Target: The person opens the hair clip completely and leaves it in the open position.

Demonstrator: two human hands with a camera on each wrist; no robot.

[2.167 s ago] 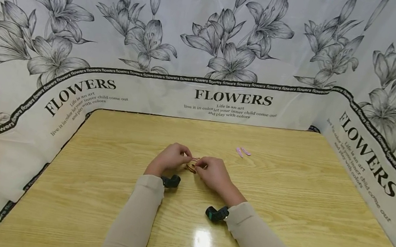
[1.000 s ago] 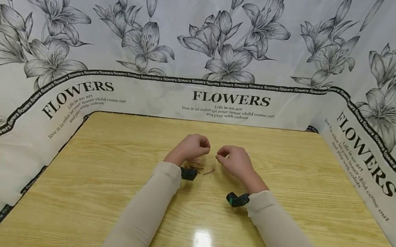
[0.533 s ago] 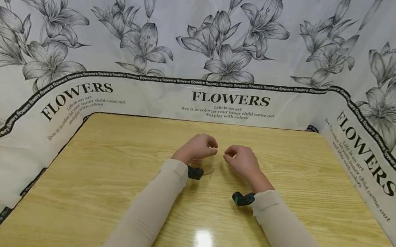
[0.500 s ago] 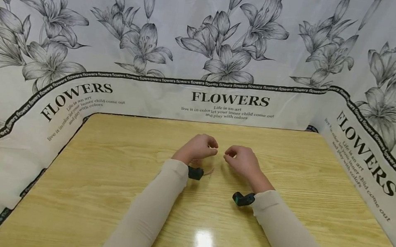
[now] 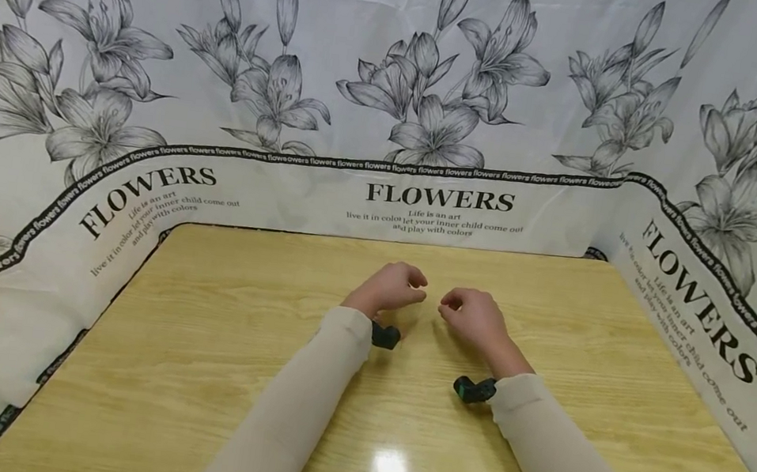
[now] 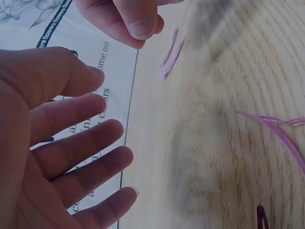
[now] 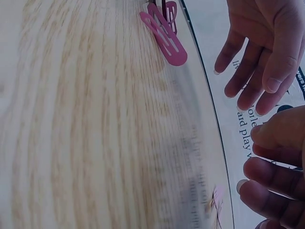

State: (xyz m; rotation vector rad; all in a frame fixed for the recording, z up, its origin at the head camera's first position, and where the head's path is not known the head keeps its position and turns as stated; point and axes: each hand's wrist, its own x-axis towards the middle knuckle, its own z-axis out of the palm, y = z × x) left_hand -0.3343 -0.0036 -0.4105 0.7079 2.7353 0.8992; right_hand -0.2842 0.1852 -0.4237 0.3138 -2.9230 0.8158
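My left hand [image 5: 395,288] hovers over the table, fingers loosely bent and holding nothing. In the left wrist view its fingers [image 6: 90,143] are spread apart. Facing it, my right hand [image 5: 478,318] is also empty, with its fingers [image 7: 271,176] softly curved in the right wrist view. Pink snap hair clips [image 7: 167,40] lie on the table beneath the left hand. The left wrist view shows pink clips [image 6: 279,131] at the right, the end of a dark red clip [image 6: 262,217] below, and two lighter pink clips [image 6: 171,53] further off. In the head view, hands and wrist camera hide most clips.
A wood-grain table [image 5: 188,370] spreads around the hands. White cloth [image 5: 283,199] with flower drawings and lettering rises at its back and sides. Each wrist carries a small black camera [image 5: 475,390].
Earlier both hands worked closely together at the clips. They have let go, drawn apart, and shifted forward and right, now overlapping the clips in the head view.
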